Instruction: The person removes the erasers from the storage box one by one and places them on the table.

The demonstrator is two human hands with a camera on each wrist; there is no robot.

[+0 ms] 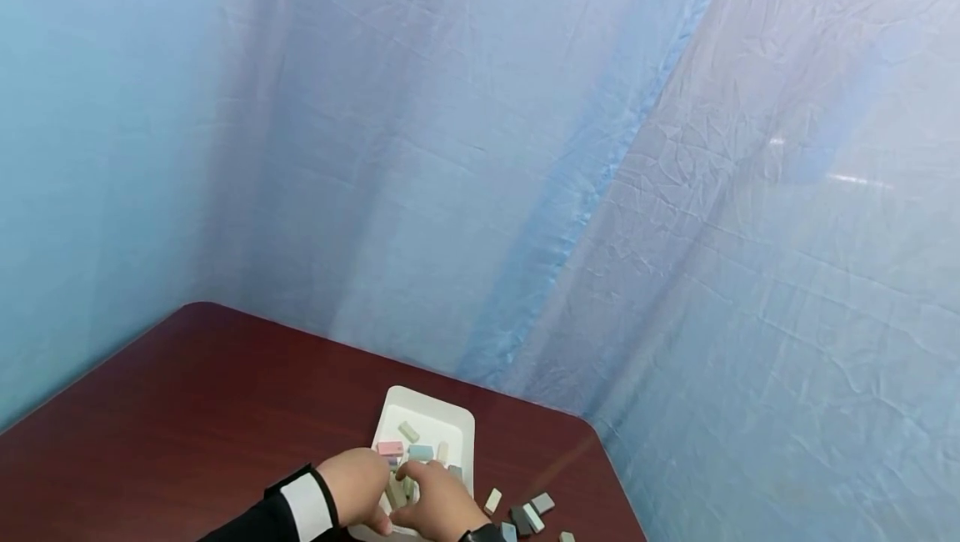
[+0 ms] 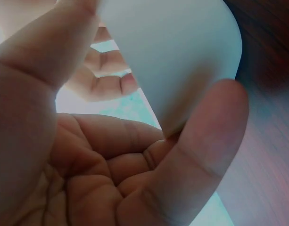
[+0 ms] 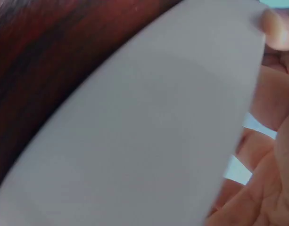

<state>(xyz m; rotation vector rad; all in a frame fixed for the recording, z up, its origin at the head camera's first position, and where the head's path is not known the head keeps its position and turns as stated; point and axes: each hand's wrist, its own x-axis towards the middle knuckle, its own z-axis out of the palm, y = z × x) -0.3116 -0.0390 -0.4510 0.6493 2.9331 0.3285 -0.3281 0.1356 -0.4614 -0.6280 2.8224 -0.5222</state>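
A white tray (image 1: 431, 421) lies on the dark red table (image 1: 195, 409) with several pastel blocks (image 1: 408, 442) in it. Both hands meet at its near end. My left hand (image 1: 360, 484) grips the tray's corner (image 2: 182, 56): the thumb (image 2: 205, 146) presses on the outer wall and the other fingers curl inside. My right hand (image 1: 438, 504) is at the same end, with a fingertip (image 3: 278, 28) hooked over the rim of the tray (image 3: 149, 132). Pale green blocks (image 1: 397, 492) show between the two hands. The tray's near edge is hidden beneath them.
Several loose blocks (image 1: 525, 513) lie on the table to the right of the tray, near the table's right edge. A wrinkled blue curtain (image 1: 525, 150) hangs behind the table. A dark sleeve with a white cuff (image 1: 307, 504) covers the left wrist.
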